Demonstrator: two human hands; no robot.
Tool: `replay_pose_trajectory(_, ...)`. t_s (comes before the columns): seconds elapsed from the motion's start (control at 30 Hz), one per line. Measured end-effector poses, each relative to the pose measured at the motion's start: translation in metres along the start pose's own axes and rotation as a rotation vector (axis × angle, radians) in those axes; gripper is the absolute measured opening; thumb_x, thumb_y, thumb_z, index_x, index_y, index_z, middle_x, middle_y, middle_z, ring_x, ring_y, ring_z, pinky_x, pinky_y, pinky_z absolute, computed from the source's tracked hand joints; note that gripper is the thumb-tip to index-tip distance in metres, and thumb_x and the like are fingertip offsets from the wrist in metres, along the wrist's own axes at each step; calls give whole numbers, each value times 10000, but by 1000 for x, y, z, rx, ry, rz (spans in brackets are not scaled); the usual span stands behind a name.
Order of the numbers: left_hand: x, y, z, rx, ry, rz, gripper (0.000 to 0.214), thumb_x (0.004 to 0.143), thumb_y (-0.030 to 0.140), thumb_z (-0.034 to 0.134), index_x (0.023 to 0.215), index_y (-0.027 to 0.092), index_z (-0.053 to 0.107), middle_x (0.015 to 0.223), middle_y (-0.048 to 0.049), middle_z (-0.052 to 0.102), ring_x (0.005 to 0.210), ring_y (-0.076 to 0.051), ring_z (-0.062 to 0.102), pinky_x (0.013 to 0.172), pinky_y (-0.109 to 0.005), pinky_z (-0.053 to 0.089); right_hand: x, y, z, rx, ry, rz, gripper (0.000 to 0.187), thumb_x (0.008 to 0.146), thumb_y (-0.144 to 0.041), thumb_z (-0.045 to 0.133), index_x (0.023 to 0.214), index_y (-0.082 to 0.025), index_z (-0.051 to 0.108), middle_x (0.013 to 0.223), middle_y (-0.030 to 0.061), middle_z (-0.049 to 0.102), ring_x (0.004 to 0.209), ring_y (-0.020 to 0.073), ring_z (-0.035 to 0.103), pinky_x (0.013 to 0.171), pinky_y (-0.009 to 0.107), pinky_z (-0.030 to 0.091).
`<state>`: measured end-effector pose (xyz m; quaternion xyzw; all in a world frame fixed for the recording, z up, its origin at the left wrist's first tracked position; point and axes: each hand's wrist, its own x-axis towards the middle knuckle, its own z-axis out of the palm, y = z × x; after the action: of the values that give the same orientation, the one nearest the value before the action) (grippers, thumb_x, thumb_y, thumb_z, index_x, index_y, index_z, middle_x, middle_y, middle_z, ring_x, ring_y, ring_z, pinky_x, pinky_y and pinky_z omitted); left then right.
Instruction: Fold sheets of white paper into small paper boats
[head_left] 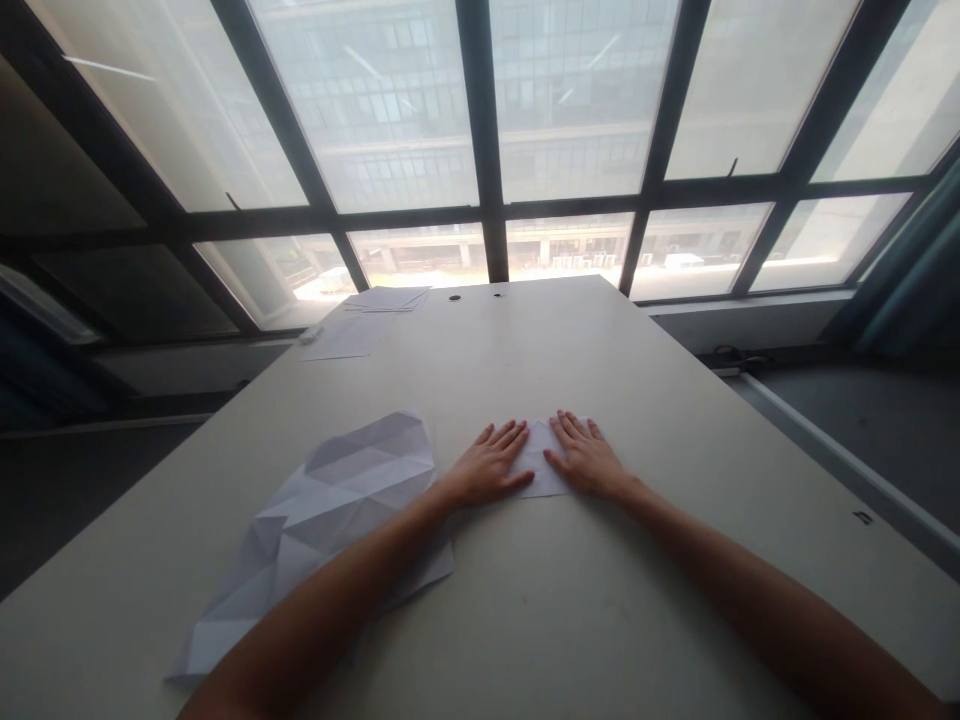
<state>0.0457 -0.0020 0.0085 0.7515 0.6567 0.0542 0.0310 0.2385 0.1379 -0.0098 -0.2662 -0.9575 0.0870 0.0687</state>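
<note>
- Pressing a small folded white paper (541, 462) flat on the table w/ both hands; it sits btwn them, center of frame, just below mid-height. Exact shape unclear, hands cover part of it.
- L hand (487, 465): palm down, fingers (506, 436) spread & flat, no pinch or grip, resting against the paper's left side.
- R hand (585, 458): same, open & flat, fingers (564, 425) spread, no pinch, with fingertips on the paper's upper right.
- Large creased white sheet (352, 482), many faceted folds, lies lower left of frame, partly under L forearm (315, 610) from this view; contact can't be confirmed.
- Pale table (570, 600) fills lower & center frame. Near its far edge, upper left: small stack of paper sheets (386, 298), single sheet (341, 338) just below it.
- Risks: paper is held only by hand pressure, so uneven pressure or a sideways slip could skew it & put a crease off-line. L forearm could drag the creased sheet if moved w/o lifting. Stack sits close to far edge, so a bump could push it off. White paper on pale table under window glare = edges hard to see, misalignment easy to miss.
</note>
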Motion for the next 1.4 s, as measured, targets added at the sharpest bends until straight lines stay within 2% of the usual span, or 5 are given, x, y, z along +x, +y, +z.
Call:
replay_pose_trajectory(0.37,4,-1,10,-1,43,-207,812,954,682,202,1547,127,216,1606,-155,182,1500,-266,125,1199,-484,57,2,10,1,-17,23,102,703,983,-534,283,1531,-94,267,1609,149,189,1496,252,122,1194,501,30)
replay_pose_trajectory(0.7,4,-6,13,-54,102,-220,606,991,565,323,1531,292,289,1610,-74,227,1492,-301,156,1177,-561,130,0,5,-1,3,57,137,526,998,-383,337,1490,-199,368,1598,140,248,1479,278,175,1144,630,16)
replay_pose_trajectory(0.87,4,-6,11,-71,222,-233,441,994,347,454,1430,412,445,1512,-21,425,1419,-277,325,1159,-554,196,-3,1,-4,17,136,181,455,981,-328,392,1415,-223,476,1536,142,380,1426,294,279,1119,668,58)
replay_pose_trajectory(1.13,1,0,0,-57,254,-231,419,988,515,408,1315,323,586,1358,-42,566,1284,-236,482,1137,-460,296,-5,2,-15,65,211,176,391,920,-394,529,1253,-216,629,1387,120,544,1288,283,429,1107,504,248)
replay_pose_trajectory(1.4,1,-1,3,-37,71,-241,750,926,710,315,1520,250,320,1593,-86,275,1483,-297,187,1181,-572,117,-6,2,-18,86,268,108,294,913,-359,553,1123,-213,696,1232,84,636,1155,242,500,1008,350,343)
